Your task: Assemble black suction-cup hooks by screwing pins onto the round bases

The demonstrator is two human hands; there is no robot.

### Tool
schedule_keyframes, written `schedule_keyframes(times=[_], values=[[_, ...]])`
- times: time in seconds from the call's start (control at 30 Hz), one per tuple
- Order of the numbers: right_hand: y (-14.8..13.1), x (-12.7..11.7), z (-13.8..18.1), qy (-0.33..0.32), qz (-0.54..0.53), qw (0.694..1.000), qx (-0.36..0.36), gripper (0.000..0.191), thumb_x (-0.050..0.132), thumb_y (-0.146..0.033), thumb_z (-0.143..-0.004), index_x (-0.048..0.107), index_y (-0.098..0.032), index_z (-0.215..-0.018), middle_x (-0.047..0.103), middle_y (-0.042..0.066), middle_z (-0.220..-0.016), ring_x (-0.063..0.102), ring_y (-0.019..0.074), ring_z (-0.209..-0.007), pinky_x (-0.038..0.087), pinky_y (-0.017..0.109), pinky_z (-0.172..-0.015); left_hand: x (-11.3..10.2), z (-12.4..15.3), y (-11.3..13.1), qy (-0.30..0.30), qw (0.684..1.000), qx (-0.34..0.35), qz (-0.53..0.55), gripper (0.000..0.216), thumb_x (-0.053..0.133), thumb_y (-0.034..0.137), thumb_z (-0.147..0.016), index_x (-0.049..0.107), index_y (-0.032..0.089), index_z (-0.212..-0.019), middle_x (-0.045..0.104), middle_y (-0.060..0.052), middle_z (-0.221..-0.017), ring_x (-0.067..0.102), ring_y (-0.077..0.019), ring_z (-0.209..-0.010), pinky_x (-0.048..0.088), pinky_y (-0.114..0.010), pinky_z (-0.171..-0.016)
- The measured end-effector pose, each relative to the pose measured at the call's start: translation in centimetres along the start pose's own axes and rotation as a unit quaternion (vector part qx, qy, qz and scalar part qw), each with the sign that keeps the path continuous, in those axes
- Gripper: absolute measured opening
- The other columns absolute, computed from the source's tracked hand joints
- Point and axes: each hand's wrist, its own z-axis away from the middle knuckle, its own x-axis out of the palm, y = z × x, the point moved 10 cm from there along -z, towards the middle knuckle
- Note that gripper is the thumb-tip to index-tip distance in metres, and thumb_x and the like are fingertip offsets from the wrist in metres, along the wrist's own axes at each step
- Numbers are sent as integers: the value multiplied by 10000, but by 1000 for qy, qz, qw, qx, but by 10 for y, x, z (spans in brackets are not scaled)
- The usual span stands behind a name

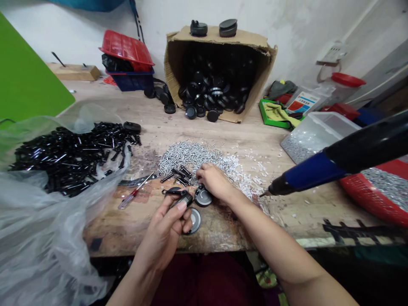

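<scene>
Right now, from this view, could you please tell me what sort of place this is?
It looks like a small assembly workshop, judging by the worn workbench, the heap of small metal pieces and the cardboard box of round black parts.

One cardboard box [171,76] — two round dark pieces [199,29] on top of it. Two perforated red baskets [127,46], one left of the box, one to its front right. One blue bin [134,80] left of it; one green tray [266,117] right. Well in front of it — two grey-faced discs [203,197], one screwdriver [127,199], uncountably many metal pins [180,155].
</scene>
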Motion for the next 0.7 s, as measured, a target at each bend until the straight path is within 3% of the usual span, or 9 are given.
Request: schedule_keyframes(times=[0.27, 0.53, 0.7], values=[[17, -13, -28, 40, -1, 999, 32, 215, 440, -174, -903, 650, -184, -950, 578, 69, -928, 488, 195, -897, 350, 292, -777, -2, -2, -1, 0, 1000, -10, -3, 275, 680, 249, -766, 555, 165, -996, 512, -24, -903, 446, -74, -644, 370, -183, -475], [7, 7, -62, -12, -5, 999, 36, 114, 554, -142, -810, 662, -160, -779, 601, 84, -893, 511, 227, -938, 379, 317, -793, -11, -2, -4, 6, 1000, -11, 3, 251, 663, 238, -784, 546, 176, -997, 504, -21, -912, 452, -76, -656, 372, -190, -487], [0, -6, -60, 25, -35, 998, 46, 152, 518, -47, -788, 626, -142, -838, 611, 114, -966, 513, 229, -968, 384, 351, -855, -13, -2, -1, -2, 1000, -6, 19, 244, 668, 234, -778, 555, 174, -985, 516, -26, -927, 452, -73, -655, 371, -191, -489]])
